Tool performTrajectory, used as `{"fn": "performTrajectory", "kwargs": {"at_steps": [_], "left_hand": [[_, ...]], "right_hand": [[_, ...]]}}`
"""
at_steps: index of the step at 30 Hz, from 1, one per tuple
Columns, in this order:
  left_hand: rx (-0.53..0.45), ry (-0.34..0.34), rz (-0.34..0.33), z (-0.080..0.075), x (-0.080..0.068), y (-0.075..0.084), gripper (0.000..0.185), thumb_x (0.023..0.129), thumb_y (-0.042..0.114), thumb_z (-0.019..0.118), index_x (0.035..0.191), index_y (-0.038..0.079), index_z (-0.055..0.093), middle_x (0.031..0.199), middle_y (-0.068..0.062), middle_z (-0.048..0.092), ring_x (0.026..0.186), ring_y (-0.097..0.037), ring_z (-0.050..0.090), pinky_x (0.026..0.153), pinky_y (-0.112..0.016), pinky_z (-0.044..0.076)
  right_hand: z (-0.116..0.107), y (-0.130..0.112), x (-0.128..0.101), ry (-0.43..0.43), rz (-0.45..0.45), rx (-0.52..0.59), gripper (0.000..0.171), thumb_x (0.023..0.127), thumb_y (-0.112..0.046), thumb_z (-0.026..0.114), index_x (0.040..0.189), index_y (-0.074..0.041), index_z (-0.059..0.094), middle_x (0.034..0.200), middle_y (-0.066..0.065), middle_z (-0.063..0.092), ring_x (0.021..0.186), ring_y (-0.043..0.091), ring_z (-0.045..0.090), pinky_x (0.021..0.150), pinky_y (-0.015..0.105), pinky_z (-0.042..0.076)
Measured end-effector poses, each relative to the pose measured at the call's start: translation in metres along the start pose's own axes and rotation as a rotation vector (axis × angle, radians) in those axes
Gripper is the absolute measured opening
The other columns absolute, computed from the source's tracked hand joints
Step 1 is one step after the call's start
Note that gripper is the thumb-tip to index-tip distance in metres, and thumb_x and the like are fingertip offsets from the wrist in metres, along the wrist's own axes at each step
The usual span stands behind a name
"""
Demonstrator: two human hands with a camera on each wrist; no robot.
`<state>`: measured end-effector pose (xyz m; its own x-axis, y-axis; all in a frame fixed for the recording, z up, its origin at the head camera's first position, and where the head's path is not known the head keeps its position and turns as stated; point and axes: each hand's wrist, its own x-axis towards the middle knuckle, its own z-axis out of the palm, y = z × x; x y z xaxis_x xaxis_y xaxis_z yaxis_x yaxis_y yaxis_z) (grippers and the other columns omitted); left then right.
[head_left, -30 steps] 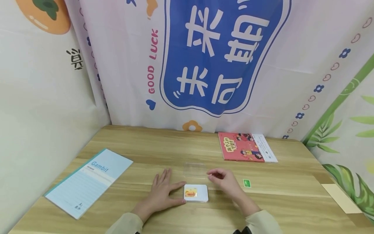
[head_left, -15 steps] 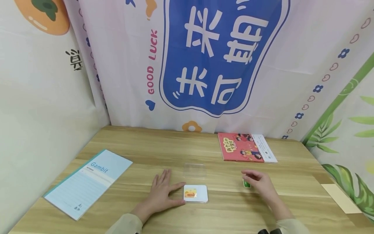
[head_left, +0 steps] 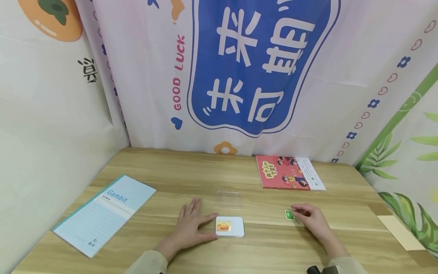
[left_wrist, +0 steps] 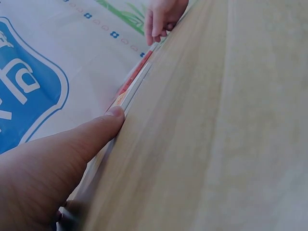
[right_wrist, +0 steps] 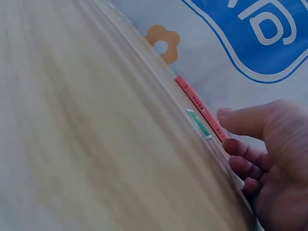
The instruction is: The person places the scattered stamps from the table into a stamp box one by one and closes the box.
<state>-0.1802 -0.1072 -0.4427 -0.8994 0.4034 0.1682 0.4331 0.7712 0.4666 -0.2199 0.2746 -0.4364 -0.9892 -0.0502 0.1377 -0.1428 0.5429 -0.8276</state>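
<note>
Here, the green card (head_left: 289, 215) is being touched by the loosely curled, empty right hand (head_left: 310, 220); the card stack (head_left: 229, 226), at nine o'clock, is being steadied by the flat left hand (head_left: 190, 224); a fumbled pinch on the thin card is being risked.

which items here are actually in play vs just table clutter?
In play:
- left hand, flat beside the card stack, thumb at its edge
- right hand, fingertips at the green card

Lying about:
- clear plastic lid behind the stack
- blue notebook
- red picture book
- tan paper at the table's right edge
</note>
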Motion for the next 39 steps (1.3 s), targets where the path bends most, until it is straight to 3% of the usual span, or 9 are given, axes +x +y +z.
{"fn": "performTrajectory", "kwargs": {"at_steps": [6,17,39], "left_hand": [[0.01,0.004,-0.007,-0.0009,0.0002,0.0005,0.064,0.068,0.067,0.05,0.12,0.03,0.052,0.137,-0.028,0.01,0.125,-0.04,0.002,0.093,-0.057,-0.002],[0.002,0.005,-0.006,-0.0011,-0.0007,-0.0003,0.064,0.068,0.067,0.05,0.12,0.029,0.052,0.137,-0.028,0.009,0.125,-0.04,0.002,0.093,-0.057,-0.003],[0.01,-0.003,-0.006,-0.0019,-0.0012,0.0008,0.064,0.068,0.067,0.049,0.121,0.031,0.051,0.137,-0.028,0.01,0.125,-0.041,0.002,0.093,-0.058,-0.002]], "right_hand": [[-0.0015,0.0003,0.0009,-0.033,-0.049,-0.101,0.03,0.074,-0.012,0.067,0.101,0.0,0.063,0.085,0.006,0.052,0.07,0.015,0.042,0.058,0.023,0.037],[0.0025,0.003,0.0011,-0.054,-0.087,-0.157,0.028,0.07,-0.01,0.07,0.097,-0.003,0.065,0.087,0.006,0.051,0.069,0.016,0.038,0.058,0.025,0.034],[0.0083,0.0002,-0.0018,-0.012,-0.091,-0.115,0.016,0.071,0.0,0.067,0.087,-0.002,0.064,0.077,0.005,0.046,0.068,0.015,0.04,0.056,0.023,0.036]]}}
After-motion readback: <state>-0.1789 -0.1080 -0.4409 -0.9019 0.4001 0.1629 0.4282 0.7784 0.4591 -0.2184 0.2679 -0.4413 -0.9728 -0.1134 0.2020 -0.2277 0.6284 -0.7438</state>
